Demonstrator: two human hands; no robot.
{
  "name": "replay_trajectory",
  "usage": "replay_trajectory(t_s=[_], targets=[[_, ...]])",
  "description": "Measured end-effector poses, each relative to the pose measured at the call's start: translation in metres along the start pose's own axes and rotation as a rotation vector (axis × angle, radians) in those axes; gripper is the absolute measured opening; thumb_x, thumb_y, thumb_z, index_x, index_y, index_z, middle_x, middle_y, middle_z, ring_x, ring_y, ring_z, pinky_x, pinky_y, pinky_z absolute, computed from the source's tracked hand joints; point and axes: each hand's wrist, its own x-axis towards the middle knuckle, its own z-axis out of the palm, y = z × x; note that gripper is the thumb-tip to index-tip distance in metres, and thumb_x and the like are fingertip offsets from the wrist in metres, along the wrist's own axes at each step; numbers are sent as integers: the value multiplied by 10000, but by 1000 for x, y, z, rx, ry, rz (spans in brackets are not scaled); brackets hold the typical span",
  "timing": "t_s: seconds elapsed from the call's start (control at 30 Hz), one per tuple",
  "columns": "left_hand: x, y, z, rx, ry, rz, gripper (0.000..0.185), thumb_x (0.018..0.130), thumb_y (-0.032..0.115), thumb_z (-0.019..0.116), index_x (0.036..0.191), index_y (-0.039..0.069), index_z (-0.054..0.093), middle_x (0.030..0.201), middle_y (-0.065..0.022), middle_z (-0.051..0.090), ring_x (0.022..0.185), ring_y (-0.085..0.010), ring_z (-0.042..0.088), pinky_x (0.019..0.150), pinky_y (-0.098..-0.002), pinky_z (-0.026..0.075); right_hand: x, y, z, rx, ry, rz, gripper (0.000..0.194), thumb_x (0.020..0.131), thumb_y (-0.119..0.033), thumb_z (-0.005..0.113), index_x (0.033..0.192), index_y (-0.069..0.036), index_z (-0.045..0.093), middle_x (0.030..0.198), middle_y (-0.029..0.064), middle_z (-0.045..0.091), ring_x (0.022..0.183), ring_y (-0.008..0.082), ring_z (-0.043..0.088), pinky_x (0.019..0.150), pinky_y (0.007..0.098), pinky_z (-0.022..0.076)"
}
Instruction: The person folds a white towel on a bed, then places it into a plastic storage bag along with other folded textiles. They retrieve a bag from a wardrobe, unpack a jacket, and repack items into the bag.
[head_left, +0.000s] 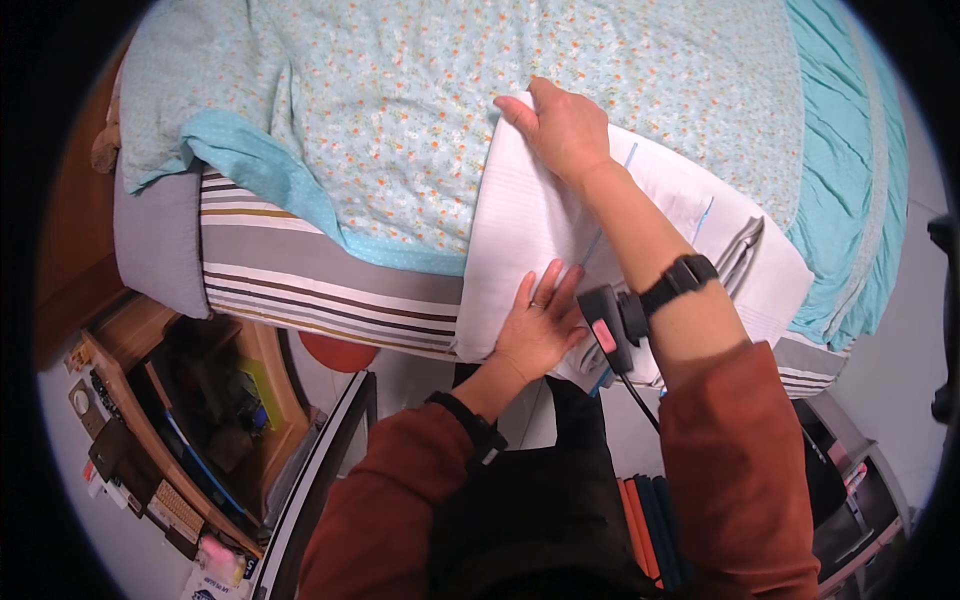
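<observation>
A white folded cloth with thin blue lines (502, 225) lies on the near side of the bed, over a floral quilt (390, 142). At its far left corner rests my right hand (562, 127), thumb spread along the edge; whether it pinches the cloth is unclear. My left hand (540, 322) lies on the cloth's near part with fingers apart. Both wrists wear black straps, and a black device with a pink patch (604, 334) sits at my right wrist. Part of the cloth's right side is crumpled and shows a greyish fold (741, 247).
Left of the bed's striped side (322, 277) are a grey cushion (159, 240) and an open wooden cabinet (289, 375). A red round seat (339, 351) stands by the bed. Upright orange and dark blue items (649, 517) are below, with a grey shelf unit (862, 517) at right.
</observation>
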Motion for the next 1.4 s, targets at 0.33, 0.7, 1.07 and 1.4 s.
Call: replay_trajectory(t_s=[0.33, 0.7, 1.07, 1.4], targets=[[-4, 3, -44, -362, 62, 3, 359, 709, 93, 549, 1055, -4, 560, 1221, -137, 435, 1214, -315, 345, 992, -444, 278, -26, -6, 5, 79, 507, -160, 412, 761, -228, 642, 1090, -31, 490, 1179, 132, 477, 1164, 334, 391, 950, 495, 265], [22, -54, -44, 233, 245, 191, 682, 757, 330, 599, 1327, 57, 343, 1403, -185, 267, 1322, -331, 197, 1054, -466, 138, -119, 102, 7, -247, 307, -23, 726, 801, -414, 554, 1336, 0, 290, 1404, 179, 267, 1319, 316, 215, 1061, 439, 169], [-33, -30, -42, 206, -51, 161, 638, 762, 357, 605, 1317, 142, 376, 1431, -157, 196, 1338, -320, 141, 1045, -494, 163, -213, 49, -8, 959, 463, 860, 680, 789, -170, 630, 1310, 53, 255, 1283, 270, 363, 1177, 346, 396, 952, 371, 355], [14, 17, -24, 197, -109, 210, 652, 720, 412, 653, 1301, 235, 413, 1433, -152, 185, 1328, -364, 130, 1031, -543, 157, -234, 68, -11, 755, 230, 735, 512, 774, -105, 611, 1213, 11, 373, 1028, 252, 568, 945, 366, 560, 791, 386, 449]])
